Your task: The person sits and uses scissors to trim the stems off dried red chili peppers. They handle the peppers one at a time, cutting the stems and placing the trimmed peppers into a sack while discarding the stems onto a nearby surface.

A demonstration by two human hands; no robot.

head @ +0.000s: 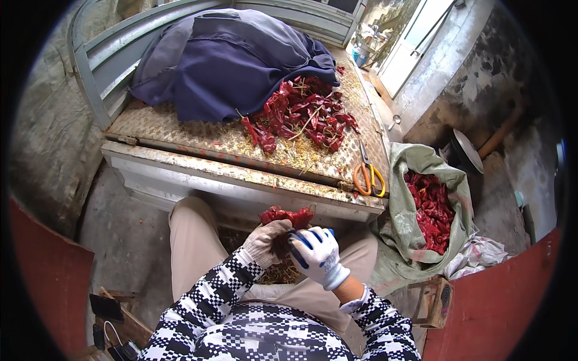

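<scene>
Above my lap I hold a dried red chili pepper (289, 217), its wrinkled skin showing past my fingers. My left hand (267, 243), in a dirty knitted glove, grips it from the left. My right hand (316, 255), in a white glove with blue-coated fingers, closes around its near part; what lies between the fingertips is hidden. Ahead of me, a heap of dried red chilies (307, 117) with pale stems spreads over the metal truck bed (189, 131) among loose yellow seeds. A pair of scissors (368, 173) with orange and yellow handles lies near the bed's right corner.
Dark blue cloth (226, 58) covers a mound behind the chilies. At my right stands an open green woven sack (399, 221) holding red chilies (431, 212). A wooden stool (429, 302) is beside it. The tailgate (235, 180) crosses in front of my knees.
</scene>
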